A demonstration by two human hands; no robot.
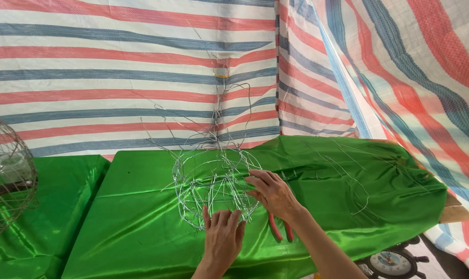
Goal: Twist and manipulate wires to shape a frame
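Now your left hand [222,235] lies open-fingered against the wire frame's [213,181] 6 o'clock edge; your right hand [273,194] pinches wires at 3 o'clock. It sits mid-table [141,217], probably light, springy, easily bent: hold it at crossings. Red-handled pliers [279,227] lie under your right wrist.

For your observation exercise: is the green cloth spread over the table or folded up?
Spread: the green cloth covers the tabletop and drapes over its edges, under the wire frame.
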